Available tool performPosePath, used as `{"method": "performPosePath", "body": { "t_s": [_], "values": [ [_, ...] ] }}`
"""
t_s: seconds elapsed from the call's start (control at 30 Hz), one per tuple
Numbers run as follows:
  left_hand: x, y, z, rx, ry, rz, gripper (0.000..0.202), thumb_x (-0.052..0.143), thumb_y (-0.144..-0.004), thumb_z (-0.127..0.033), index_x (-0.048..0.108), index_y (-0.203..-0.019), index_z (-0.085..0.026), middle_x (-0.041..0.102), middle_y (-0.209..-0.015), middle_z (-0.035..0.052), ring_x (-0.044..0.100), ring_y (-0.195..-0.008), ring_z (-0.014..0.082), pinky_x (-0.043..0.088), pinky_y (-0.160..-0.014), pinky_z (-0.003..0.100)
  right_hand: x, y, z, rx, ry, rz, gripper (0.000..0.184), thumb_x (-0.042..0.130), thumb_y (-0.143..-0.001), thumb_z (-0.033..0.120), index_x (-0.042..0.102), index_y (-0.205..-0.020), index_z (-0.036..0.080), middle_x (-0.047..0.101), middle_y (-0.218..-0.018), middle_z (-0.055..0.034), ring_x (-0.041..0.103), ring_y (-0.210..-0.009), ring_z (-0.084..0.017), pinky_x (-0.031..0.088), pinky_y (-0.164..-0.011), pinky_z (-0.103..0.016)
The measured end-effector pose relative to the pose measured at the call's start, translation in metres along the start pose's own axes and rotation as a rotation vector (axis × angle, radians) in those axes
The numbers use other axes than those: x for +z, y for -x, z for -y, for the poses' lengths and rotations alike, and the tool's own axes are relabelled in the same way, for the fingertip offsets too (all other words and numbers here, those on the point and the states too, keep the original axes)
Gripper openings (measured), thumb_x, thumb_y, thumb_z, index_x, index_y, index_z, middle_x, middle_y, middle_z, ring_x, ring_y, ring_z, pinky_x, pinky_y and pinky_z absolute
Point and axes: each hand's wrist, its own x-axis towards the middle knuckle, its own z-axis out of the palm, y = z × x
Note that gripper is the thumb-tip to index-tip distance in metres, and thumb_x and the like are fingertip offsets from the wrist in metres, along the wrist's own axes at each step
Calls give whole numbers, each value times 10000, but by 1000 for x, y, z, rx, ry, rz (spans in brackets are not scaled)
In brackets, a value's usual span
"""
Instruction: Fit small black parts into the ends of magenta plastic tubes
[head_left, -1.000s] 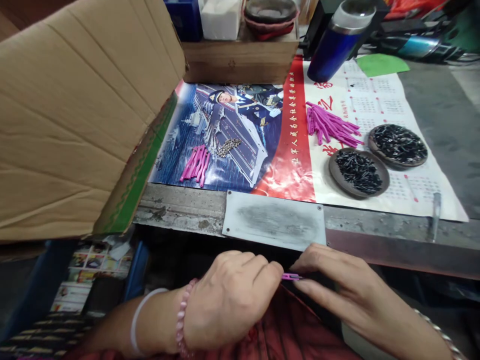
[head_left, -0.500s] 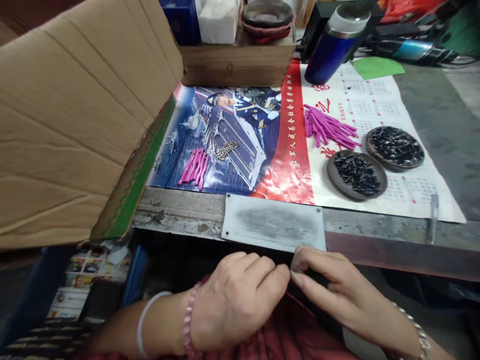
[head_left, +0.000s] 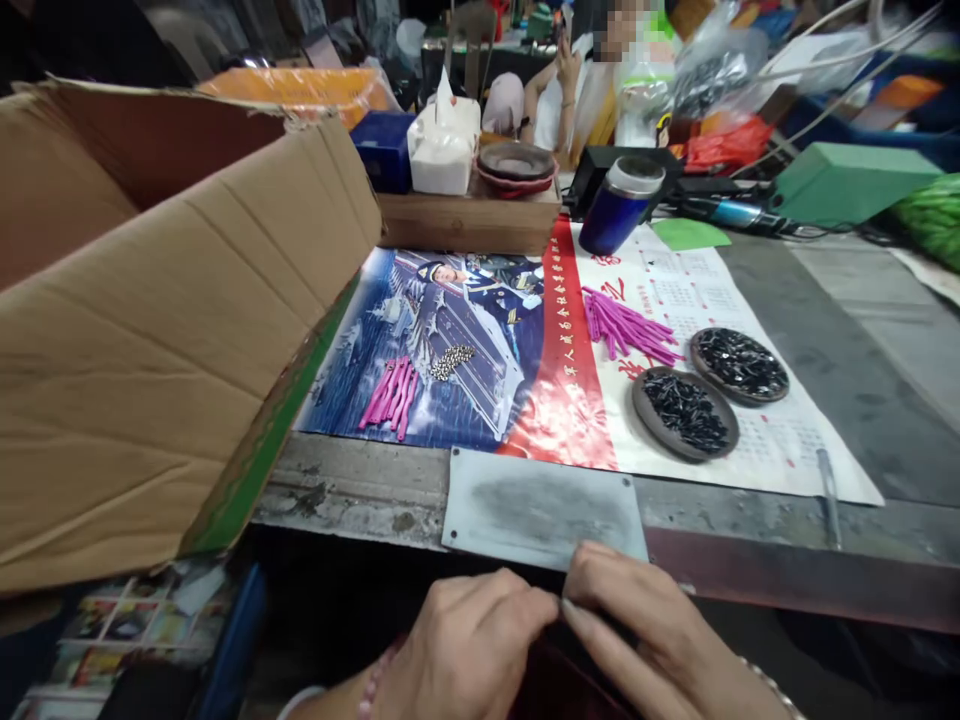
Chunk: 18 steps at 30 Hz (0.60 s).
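My left hand [head_left: 469, 635] is closed, its fingers curled and the thumb side turned toward the other hand. Against it, fingertip to fingertip, is my right hand [head_left: 645, 630], closed in a pinch of thumb and forefinger. Whatever lies between the fingertips is too small or too hidden to make out. Both hands are just in front of the table edge, below a grey metal plate [head_left: 544, 505] fixed there. Beyond the plate lie a small bundle of pink strips [head_left: 391, 395], a cluster of small shiny beads [head_left: 452, 362] and a larger pile of pink strips [head_left: 628, 325].
Two dishes of small black pieces, a near one [head_left: 686, 412] and a far one [head_left: 740, 365], stand on the poster [head_left: 787, 450]. A pen [head_left: 829, 500] lies at the right edge. A cardboard box [head_left: 172, 350] fills the left. Behind are a blue tumbler [head_left: 619, 210] and another person [head_left: 551, 105].
My view has tilted up, so the table sits lower in the picture and more of the background shows. My hands keep fingertips together, with little change of pose.
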Motion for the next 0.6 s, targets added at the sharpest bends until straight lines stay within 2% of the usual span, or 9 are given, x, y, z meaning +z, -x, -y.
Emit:
{"method": "performPosePath", "body": {
  "t_s": [0.17, 0.27, 0.37, 0.4, 0.47, 0.6],
  "values": [
    [1, 8, 8, -65, 176, -59, 200, 406, -1032, -144, 601, -1034, -187, 687, -754, 28, 660, -620, 132, 533, -590, 209, -3, -14, -1, -1, -60, 85, 284, 426, -1059, 316, 533, -816, 216, 595, -740, -2, 576, -681, -134, 467, -632, -223],
    [-3, 11, 11, -120, 263, -123, 199, 446, -1006, -117, 625, -1050, -191, 709, -774, 29, 685, -650, 122, 551, -631, 183, -15, -37, -9, 33, -68, 83, 275, 452, -1054, 363, 577, -865, 206, 646, -790, -17, 616, -717, -139, 485, -653, -229],
    [-6, 15, 12, -150, 333, -165, 210, 487, -961, -82, 648, -1046, -188, 728, -758, 31, 700, -637, 119, 553, -607, 162, -28, -81, -24, 68, 84, -22, 208, 485, -1041, 293, 608, -909, 188, 675, -834, -35, 632, -751, -146, 496, -682, -245],
    [-6, 17, 13, -157, 348, -170, 214, 497, -944, -71, 654, -1035, -185, 733, -748, 32, 698, -617, 117, 546, -583, 153, -30, -98, -30, 28, 155, -53, 173, 504, -1030, 265, 621, -935, 180, 681, -861, -41, 639, -784, -151, 502, -707, -252],
    [-7, 21, 15, -160, 356, -178, 222, 517, -902, -38, 661, -998, -177, 739, -714, 33, 689, -564, 109, 527, -537, 130, -30, -132, -42, -31, 371, -24, 125, 520, -1012, 201, 630, -961, 169, 688, -910, -51, 649, -826, -154, 508, -743, -260],
    [-6, 32, 20, -217, 310, -197, 282, 542, -818, 43, 675, -936, -175, 749, -683, 28, 701, -533, 102, 522, -551, 94, -13, -184, -56, -74, 515, 44, 104, 554, -989, 174, 654, -958, 172, 675, -966, -62, 636, -832, -156, 478, -747, -264]
  ]
}}
